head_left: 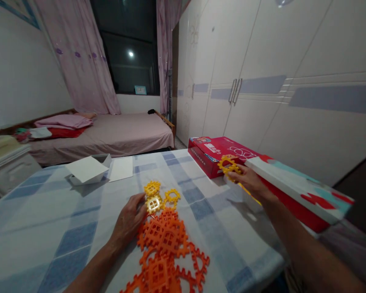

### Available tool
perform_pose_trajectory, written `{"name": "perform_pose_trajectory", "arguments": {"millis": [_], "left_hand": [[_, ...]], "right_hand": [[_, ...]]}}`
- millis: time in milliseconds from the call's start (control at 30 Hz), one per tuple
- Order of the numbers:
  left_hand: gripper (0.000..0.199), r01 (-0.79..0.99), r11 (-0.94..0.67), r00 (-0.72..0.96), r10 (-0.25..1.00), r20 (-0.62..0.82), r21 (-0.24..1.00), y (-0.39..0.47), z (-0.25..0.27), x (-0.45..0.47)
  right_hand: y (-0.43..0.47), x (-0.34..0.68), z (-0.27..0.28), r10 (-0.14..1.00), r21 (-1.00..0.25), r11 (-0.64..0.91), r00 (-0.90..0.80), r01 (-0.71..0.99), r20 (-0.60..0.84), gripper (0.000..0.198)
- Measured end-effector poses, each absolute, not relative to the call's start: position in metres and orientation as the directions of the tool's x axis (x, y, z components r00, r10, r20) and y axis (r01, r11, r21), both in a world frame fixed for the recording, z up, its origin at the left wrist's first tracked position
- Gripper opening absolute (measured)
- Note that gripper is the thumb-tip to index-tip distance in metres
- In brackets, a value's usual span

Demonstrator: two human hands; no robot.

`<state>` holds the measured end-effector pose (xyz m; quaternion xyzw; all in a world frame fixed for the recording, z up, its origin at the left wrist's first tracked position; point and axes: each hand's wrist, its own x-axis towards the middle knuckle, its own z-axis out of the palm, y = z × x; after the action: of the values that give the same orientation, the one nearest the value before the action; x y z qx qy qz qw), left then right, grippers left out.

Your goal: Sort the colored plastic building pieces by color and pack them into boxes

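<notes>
One yellow, toothed plastic ring piece [222, 165] is pinched in the right hand's [249, 179] fingers, up beside a shiny red cardboard box [212, 155]. Left hand [129, 219] is at the edge of some yellow toothed plastic pieces [152, 188] (can't tell if it's actually gripping any). Next to those, nearer the camera, sits a heap of orange toothed plastic pieces [164, 234], all on a blue-and-white checked tablecloth [76, 240].

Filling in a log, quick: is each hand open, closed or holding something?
Left hand: fingers bent at the yellow pieces; whether it grips one cannot be told.
Right hand: closed, holding a yellow toothed ring.
</notes>
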<state>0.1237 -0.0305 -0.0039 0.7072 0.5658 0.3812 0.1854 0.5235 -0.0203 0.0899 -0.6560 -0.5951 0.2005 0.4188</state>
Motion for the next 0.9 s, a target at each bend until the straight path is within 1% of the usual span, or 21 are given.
{"name": "perform_pose_trajectory", "arguments": {"millis": [67,133,200,267,333,400,433,500,567,600,667,767,833,900], "left_hand": [[0.04,0.664,-0.297,0.077,0.94,0.333,0.686,-0.03,-0.004,0.123],[0.04,0.674,-0.295,0.076,0.94,0.333,0.677,-0.03,-0.004,0.123],[0.04,0.686,-0.296,0.076,0.938,0.34,0.664,-0.03,-0.004,0.123],[0.038,0.695,-0.3,0.074,0.934,0.35,0.654,-0.029,-0.004,0.123],[0.037,0.698,-0.306,0.079,0.932,0.354,0.647,-0.029,-0.004,0.123],[0.037,0.698,-0.311,0.089,0.931,0.354,0.645,-0.029,-0.003,0.123],[0.037,0.697,-0.314,0.093,0.931,0.353,0.645,-0.029,-0.003,0.123],[0.037,0.694,-0.314,0.088,0.93,0.357,0.648,-0.03,-0.002,0.124],[0.035,0.691,-0.31,0.074,0.929,0.362,0.653,-0.031,-0.002,0.125],[0.034,0.688,-0.311,0.071,0.928,0.366,0.655,-0.031,-0.002,0.125],[0.033,0.68,-0.321,0.072,0.924,0.377,0.659,-0.032,-0.002,0.126],[0.033,0.667,-0.335,0.064,0.916,0.396,0.666,-0.033,-0.001,0.128],[0.029,0.682,-0.321,0.033,0.911,0.411,0.658,-0.034,0.0,0.128],[0.023,0.72,-0.3,0.013,0.907,0.42,0.626,-0.035,0.002,0.129]], "right_hand": [[-0.032,0.567,0.093,0.932,-0.811,0.004,0.291,0.586,0.215,0.033],[-0.041,0.598,0.092,0.932,-0.793,-0.085,0.329,0.604,0.151,0.033],[-0.048,0.614,0.09,0.952,-0.762,-0.162,0.301,0.628,0.046,0.033],[-0.052,0.619,0.086,0.968,-0.713,-0.181,0.249,0.677,-0.01,0.033],[-0.053,0.618,0.082,0.966,-0.616,-0.175,0.254,0.768,0.042,0.03],[-0.053,0.616,0.08,0.943,-0.504,-0.174,0.291,0.846,0.164,0.027],[-0.052,0.615,0.08,0.932,-0.464,-0.177,0.3,0.868,0.205,0.026],[-0.05,0.61,0.08,0.923,-0.431,-0.175,0.3,0.885,0.242,0.028],[-0.047,0.597,0.08,0.931,-0.443,-0.127,0.26,0.887,0.255,0.028],[-0.045,0.586,0.08,0.942,-0.465,-0.073,0.214,0.882,0.258,0.027],[-0.04,0.558,0.078,0.965,-0.526,0.062,0.084,0.848,0.249,0.026],[-0.03,0.501,0.07,0.976,-0.611,0.214,-0.146,0.762,0.159,0.028],[-0.022,0.46,0.061,0.955,-0.62,0.278,-0.279,0.734,0.098,0.031],[-0.013,0.422,0.051,0.912,-0.59,0.366,-0.405,0.72,0.071,0.036]]}}
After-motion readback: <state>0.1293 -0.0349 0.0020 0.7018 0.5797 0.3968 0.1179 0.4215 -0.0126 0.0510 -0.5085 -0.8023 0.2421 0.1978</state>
